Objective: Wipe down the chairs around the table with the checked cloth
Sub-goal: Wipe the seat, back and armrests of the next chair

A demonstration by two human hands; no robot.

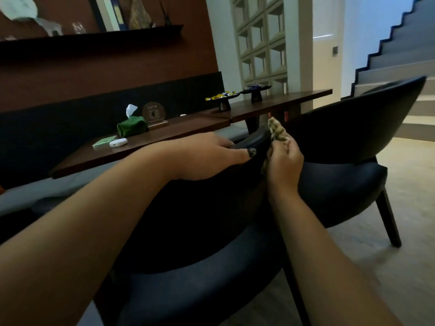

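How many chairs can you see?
2: the near chair under both hands, and the far chair to its right by the table. Others may be out of view.

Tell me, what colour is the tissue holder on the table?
Green tissue holder, seen in the head view.

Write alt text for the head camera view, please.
A person's right hand grips a bunched checked cloth against the top edge of a dark chair while the left hand rests on that chair's backrest. Behind stands a wooden table.
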